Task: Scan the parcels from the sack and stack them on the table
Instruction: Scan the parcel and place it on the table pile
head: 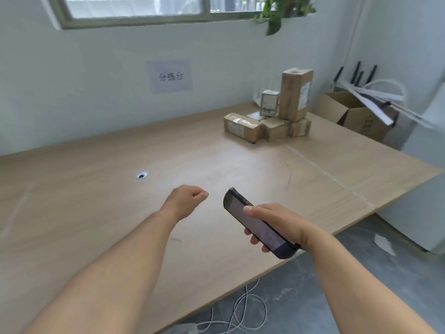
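**Partway through: stack started, no parcel in hand, sack out of view**

Several parcels [274, 128] already sit stacked on the desk [96, 213] in the upper right of the frame, by the wall. Flat brown ones are at the bottom, with a tall parcel [295, 97] upright on top and a small white-labelled one just beside it. I judge those scanned and done.

My right grip [272, 225] is wrapped round the scanner [255, 222] at lower centre-right, thumb on its screen and its nose aimed up-left over bare desk. My left grip [185, 201] hovers at centre, fingers loosely curled, pinching nothing. No parcel is under the scanner.

The sack isn't in view, so I cannot tell how many parcels are left. My guess is the next one has to be fetched from it.

Containers: an open carton [354, 114] stands at the right edge past the desk corner. White strips [375, 98] poke out of it; the rest of its contents are hidden.
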`<state>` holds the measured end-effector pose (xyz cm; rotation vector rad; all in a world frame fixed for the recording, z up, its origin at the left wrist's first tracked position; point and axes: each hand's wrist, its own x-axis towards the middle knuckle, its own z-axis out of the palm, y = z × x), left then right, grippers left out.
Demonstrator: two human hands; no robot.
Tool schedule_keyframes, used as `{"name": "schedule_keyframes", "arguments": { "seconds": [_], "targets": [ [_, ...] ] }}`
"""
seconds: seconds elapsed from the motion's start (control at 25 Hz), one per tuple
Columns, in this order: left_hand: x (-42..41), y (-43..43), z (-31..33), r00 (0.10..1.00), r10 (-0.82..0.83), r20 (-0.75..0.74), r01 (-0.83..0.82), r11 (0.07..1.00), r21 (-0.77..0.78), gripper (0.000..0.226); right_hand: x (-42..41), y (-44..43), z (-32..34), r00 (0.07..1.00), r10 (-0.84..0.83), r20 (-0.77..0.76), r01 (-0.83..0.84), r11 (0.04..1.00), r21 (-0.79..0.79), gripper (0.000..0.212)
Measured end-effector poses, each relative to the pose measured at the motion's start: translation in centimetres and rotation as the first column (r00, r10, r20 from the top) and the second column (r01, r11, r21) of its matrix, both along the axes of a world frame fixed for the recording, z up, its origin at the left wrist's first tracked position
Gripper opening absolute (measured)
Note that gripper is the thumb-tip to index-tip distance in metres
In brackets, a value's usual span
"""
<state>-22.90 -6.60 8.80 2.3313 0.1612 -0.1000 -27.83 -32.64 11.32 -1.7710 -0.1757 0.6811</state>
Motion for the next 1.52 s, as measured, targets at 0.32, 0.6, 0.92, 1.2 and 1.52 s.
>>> {"name": "schedule_keyframes", "arguments": {
  "seconds": [0.32,0.6,0.92,1.2,1.52],
  "targets": [
    [11.2,-11.0,-1.1,0.969,-0.247,0.033,0.247,0.969,-0.016,0.025,6.5,-8.1,-0.2,0.981,-0.196,0.001,0.196,0.981,0.01,0.065],
    [19.5,-26.5,-1.7,0.944,-0.329,0.027,0.329,0.944,-0.001,0.03,13.2,-21.7,-0.4,0.973,-0.232,-0.008,0.232,0.973,0.003,0.061],
    [27.8,-37.8,0.7,0.952,-0.305,0.032,0.303,0.952,0.048,0.04,20.8,-33.9,1.0,0.973,-0.232,0.011,0.232,0.973,-0.002,0.071],
    [38.0,-39.1,4.8,0.945,-0.29,0.151,0.245,0.934,0.258,0.052,29.7,-36.5,1.3,0.983,-0.182,0.031,0.181,0.983,0.038,0.073],
    [54.4,-38.8,12.1,0.925,-0.232,0.3,0.078,0.89,0.449,0.066,43.8,-36.8,2.1,0.993,-0.111,0.033,0.112,0.994,-0.012,0.075]
  ]
}}
